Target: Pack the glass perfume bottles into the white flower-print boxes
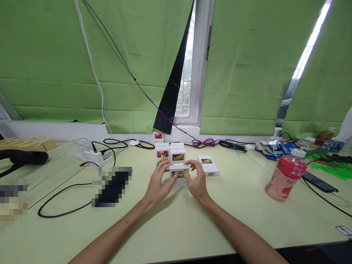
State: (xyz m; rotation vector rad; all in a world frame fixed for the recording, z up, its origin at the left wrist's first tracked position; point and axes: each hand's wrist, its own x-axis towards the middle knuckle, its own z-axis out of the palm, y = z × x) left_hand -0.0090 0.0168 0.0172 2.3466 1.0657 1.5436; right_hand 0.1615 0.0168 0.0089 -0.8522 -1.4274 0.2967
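Between my two hands a small white box (180, 182) with a green picture on its front stands on the tabletop. My left hand (158, 183) grips its left end, thumb on the front face and fingers over the top. At the right end my right hand (197, 182) grips it the same way. Right behind stand more white boxes, one with a yellow-flower picture (178, 157) and one with a pink picture (162, 151). A gold cylinder (163, 157) shows near my left fingers. Another white box (208, 166) lies flat beyond my right hand.
A pink drink bottle (286, 176) and a phone (320, 182) are on the right. Left are a white power strip (95, 157), black cables and a blurred dark object (113, 187). One more small box (158, 137) sits by the wall. Green curtains (247, 73) hang behind the table.
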